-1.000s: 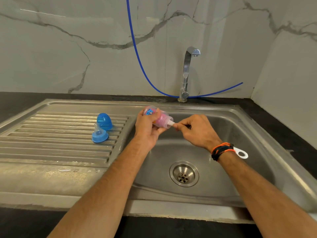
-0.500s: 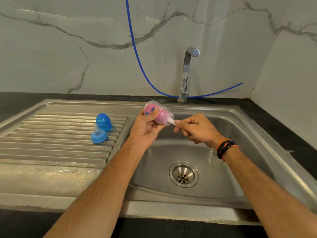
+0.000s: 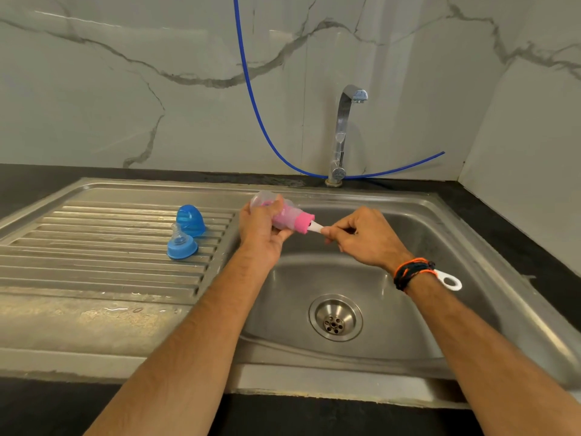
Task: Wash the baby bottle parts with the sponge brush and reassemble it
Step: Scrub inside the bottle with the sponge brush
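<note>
- Over the sink (image 3: 471,247), left hand (image 3: 261,234) grips the bottle (image 3: 283,212); right hand (image 3: 361,237) pinches the sponge brush (image 3: 303,223), partly inside it.
- Left of the sink basin, blue cap (image 3: 190,220) and nipple ring (image 3: 182,245) rest on the drainboard (image 3: 94,262).

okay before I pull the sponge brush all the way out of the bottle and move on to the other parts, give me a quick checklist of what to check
1. Left hand grips the bottle: ok.
2. Right hand pinches the sponge brush by its handle: ok.
3. Bottle held over the sink basin, so drips land inside: ok.
4. Nipple ring and blue cap within sight on the drainboard: ok.
5. Tap running for a rinse: not ok, no water visible.
6. Bottle interior clean: cannot tell.
</note>
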Demonstrator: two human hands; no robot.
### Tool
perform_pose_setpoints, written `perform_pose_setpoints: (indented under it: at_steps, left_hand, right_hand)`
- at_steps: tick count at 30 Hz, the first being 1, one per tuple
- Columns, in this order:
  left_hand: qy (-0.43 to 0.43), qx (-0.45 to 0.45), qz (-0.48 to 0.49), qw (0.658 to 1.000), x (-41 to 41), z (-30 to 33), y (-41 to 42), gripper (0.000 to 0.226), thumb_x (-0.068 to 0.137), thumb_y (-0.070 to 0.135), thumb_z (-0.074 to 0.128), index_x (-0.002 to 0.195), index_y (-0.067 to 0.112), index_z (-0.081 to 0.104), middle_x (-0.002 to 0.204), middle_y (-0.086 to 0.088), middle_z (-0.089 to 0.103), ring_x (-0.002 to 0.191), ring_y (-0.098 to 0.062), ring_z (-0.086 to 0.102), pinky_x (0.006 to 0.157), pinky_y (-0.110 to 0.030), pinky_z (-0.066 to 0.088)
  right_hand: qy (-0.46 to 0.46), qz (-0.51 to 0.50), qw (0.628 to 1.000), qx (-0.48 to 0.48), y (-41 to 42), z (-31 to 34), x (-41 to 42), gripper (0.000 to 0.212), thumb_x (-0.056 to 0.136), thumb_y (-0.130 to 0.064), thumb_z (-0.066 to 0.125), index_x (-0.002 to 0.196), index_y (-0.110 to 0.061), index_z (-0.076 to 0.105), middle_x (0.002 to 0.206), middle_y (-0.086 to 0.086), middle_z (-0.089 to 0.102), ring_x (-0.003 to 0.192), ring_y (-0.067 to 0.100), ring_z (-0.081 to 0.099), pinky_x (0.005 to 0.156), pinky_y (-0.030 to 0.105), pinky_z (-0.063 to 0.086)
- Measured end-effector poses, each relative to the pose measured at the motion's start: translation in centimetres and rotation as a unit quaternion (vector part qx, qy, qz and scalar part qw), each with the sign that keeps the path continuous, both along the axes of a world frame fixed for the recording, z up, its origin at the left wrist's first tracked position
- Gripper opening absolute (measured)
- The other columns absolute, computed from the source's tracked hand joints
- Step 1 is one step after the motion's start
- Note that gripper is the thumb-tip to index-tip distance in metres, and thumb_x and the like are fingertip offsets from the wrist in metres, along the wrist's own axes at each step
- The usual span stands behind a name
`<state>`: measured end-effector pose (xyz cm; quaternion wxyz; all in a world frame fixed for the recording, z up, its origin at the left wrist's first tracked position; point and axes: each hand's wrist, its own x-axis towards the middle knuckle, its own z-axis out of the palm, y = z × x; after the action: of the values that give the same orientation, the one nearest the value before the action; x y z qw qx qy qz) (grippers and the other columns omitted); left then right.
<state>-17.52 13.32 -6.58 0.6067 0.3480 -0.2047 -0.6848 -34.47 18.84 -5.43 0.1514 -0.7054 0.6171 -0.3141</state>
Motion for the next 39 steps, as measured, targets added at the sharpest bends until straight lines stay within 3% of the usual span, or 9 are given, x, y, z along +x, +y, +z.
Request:
perform_pose_setpoints:
  at_steps: [3, 8, 13, 17, 23, 28, 33, 36, 39]
  left_hand:
    - [0.005, 0.003, -0.036, 0.999, -0.9, -0.2, 1.1, 0.056, 0.083, -0.004, 0.068, 0.133, 0.006, 0.046, 0.124, -0.026, 0.055, 0.097, -0.039, 0.065, 0.052, -0.045, 0.059]
    - [0.041, -0.004, -0.005, 0.999, 1.4, 0.3, -0.8, 0.052, 0.085, -0.002, 0.067, 0.132, 0.009, 0.047, 0.125, -0.022, 0.057, 0.109, -0.035, 0.063, 0.062, -0.054, 0.059]
    - [-0.001, -0.006, -0.036, 0.999, -0.9, -0.5, 0.6, 0.059, 0.083, -0.003, 0.068, 0.136, 0.009, 0.045, 0.127, -0.024, 0.055, 0.104, -0.039, 0.063, 0.054, -0.046, 0.059]
    - [0.039, -0.012, -0.010, 0.999, 1.0, 0.3, -1.2, 0.056, 0.084, -0.003, 0.067, 0.135, 0.008, 0.046, 0.129, -0.024, 0.056, 0.113, -0.039, 0.061, 0.062, -0.057, 0.059]
    - [-0.005, -0.009, -0.033, 0.999, -1.0, -0.8, 0.4, 0.056, 0.085, -0.005, 0.066, 0.135, 0.009, 0.045, 0.126, -0.023, 0.054, 0.104, -0.039, 0.063, 0.054, -0.046, 0.059]
    - [0.038, -0.003, 0.016, 0.999, 1.7, -0.1, -1.6, 0.058, 0.084, -0.003, 0.066, 0.137, 0.013, 0.046, 0.125, -0.020, 0.059, 0.108, -0.035, 0.064, 0.059, -0.053, 0.060]
    - [-0.017, -0.007, -0.017, 1.000, -0.3, -1.1, -0.3, 0.058, 0.084, -0.002, 0.069, 0.135, 0.014, 0.046, 0.128, -0.020, 0.056, 0.107, -0.035, 0.063, 0.061, -0.050, 0.060]
    - [0.010, -0.008, -0.012, 1.000, 0.3, -0.5, -0.8, 0.059, 0.082, -0.003, 0.069, 0.135, 0.013, 0.046, 0.127, -0.021, 0.055, 0.108, -0.037, 0.063, 0.060, -0.054, 0.059]
    - [0.023, 0.001, 0.017, 1.000, 1.6, -0.3, -1.7, 0.061, 0.083, -0.001, 0.070, 0.136, 0.015, 0.045, 0.128, -0.019, 0.056, 0.108, -0.035, 0.063, 0.061, -0.055, 0.059]
  right_hand:
    - [-0.015, 0.004, 1.000, -0.007, 0.1, -0.5, 0.8, 0.021, 0.092, -0.035, 0.066, 0.082, -0.022, 0.079, 0.059, 0.011, 0.067, 0.048, 0.014, 0.045, 0.047, 0.018, 0.041]
    - [-0.022, 0.009, 1.000, 0.017, 0.4, 0.6, -0.8, 0.022, 0.092, -0.038, 0.066, 0.078, -0.026, 0.079, 0.055, 0.001, 0.064, 0.046, 0.006, 0.044, 0.050, 0.017, 0.039]
    - [-0.013, 0.008, 1.000, -0.016, 0.0, -0.4, 1.0, 0.025, 0.093, -0.035, 0.065, 0.079, -0.021, 0.080, 0.060, 0.013, 0.067, 0.049, 0.023, 0.046, 0.054, 0.024, 0.046]
    - [-0.027, 0.011, 0.999, 0.012, 0.5, 0.8, -1.2, 0.025, 0.092, -0.039, 0.065, 0.077, -0.025, 0.079, 0.053, 0.000, 0.062, 0.046, 0.007, 0.044, 0.051, 0.019, 0.039]
    - [-0.018, 0.009, 1.000, -0.013, 0.0, -0.6, 1.1, 0.024, 0.093, -0.034, 0.065, 0.080, -0.020, 0.080, 0.054, 0.009, 0.064, 0.046, 0.013, 0.044, 0.051, 0.019, 0.044]
    - [-0.028, 0.021, 0.999, 0.029, 0.4, 0.7, -1.3, 0.026, 0.092, -0.039, 0.065, 0.074, -0.027, 0.078, 0.049, -0.006, 0.059, 0.045, 0.004, 0.044, 0.048, 0.013, 0.037]
    - [-0.011, 0.011, 1.000, 0.022, 0.2, -0.1, 0.3, 0.020, 0.092, -0.034, 0.066, 0.081, -0.023, 0.079, 0.056, 0.001, 0.066, 0.048, 0.008, 0.048, 0.053, 0.022, 0.046]
    - [-0.016, 0.008, 1.000, 0.012, 0.5, 0.5, -0.6, 0.019, 0.091, -0.035, 0.068, 0.080, -0.025, 0.079, 0.052, -0.006, 0.063, 0.043, 0.003, 0.045, 0.047, 0.012, 0.038]
    - [-0.012, 0.016, 1.000, 0.016, 0.9, 1.2, -2.2, 0.018, 0.090, -0.036, 0.068, 0.080, -0.027, 0.080, 0.050, -0.009, 0.062, 0.043, 0.003, 0.042, 0.046, 0.012, 0.035]
